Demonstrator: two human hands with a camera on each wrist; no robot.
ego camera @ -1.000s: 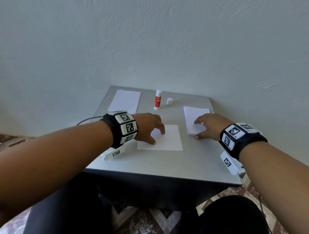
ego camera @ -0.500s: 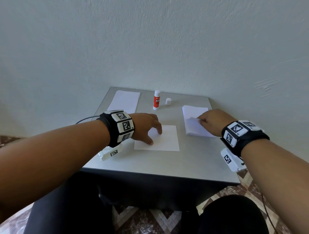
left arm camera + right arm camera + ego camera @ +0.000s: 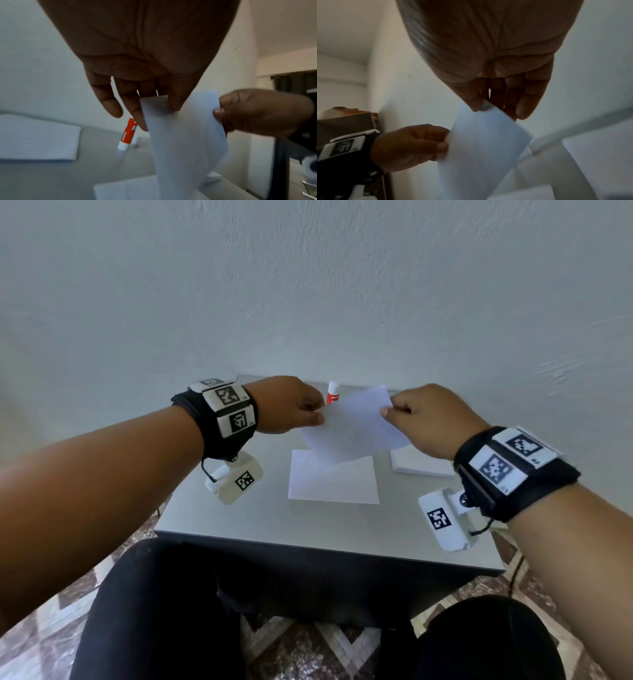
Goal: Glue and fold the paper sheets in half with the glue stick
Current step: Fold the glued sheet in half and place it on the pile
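Both hands pinch one white paper sheet (image 3: pixel 352 428) above the grey desk (image 3: pixel 260 518).

Left hand (image 3: pixel 287 405) and right hand (image 3: pixel 428 419) grasp its opposite edges; another flat white sheet (image 3: pixel 334 482) lies mid-desk, the red-and-white glue stick (image 3: pixel 333 395) upright near the far edge.

I can't read any words here. The letters on the red glue stick (image 3: pixel 128 133) at the far side are too blurry.
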